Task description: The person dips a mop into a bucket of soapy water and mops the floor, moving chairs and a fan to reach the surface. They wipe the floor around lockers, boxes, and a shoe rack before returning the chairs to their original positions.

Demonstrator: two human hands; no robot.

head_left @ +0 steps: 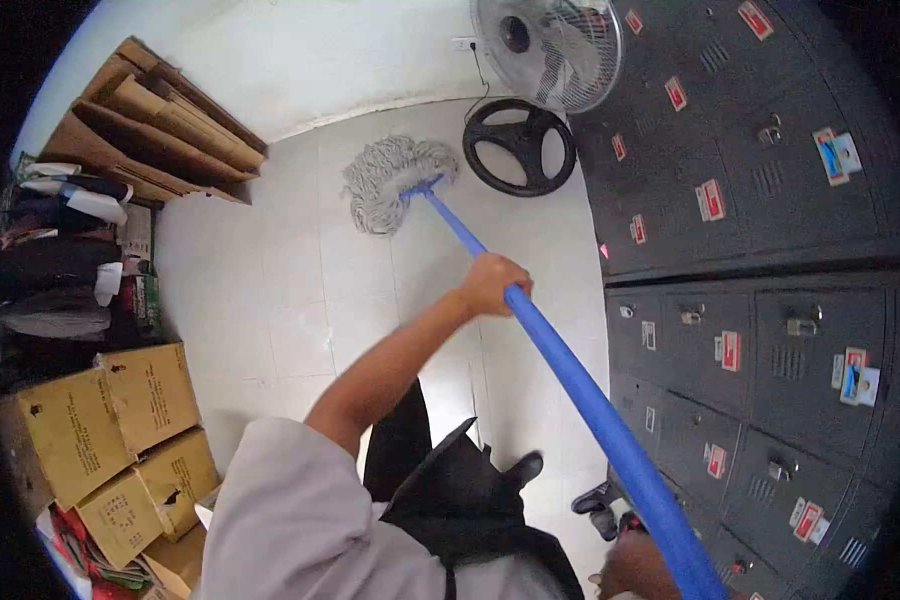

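We grip the mop handle point(570, 370): left hand point(492, 283) wrapped mid-shaft; right hand point(635, 570) closed near the end; rigid pole, limp string head point(390, 180), likely heavy when wet.

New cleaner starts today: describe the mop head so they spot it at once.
Start at the dark lockers and the standing fan beside them. Left of its black round base, on the white floor tiles, lies the mop head: grey strings ending a blue handle.

Staff locker or storage room, dark metal lockers point(760, 250) at right, stacked cardboard boxes point(120, 440) lower left, pedestal fan point(547, 40) at top, white tiled floor point(270, 300)
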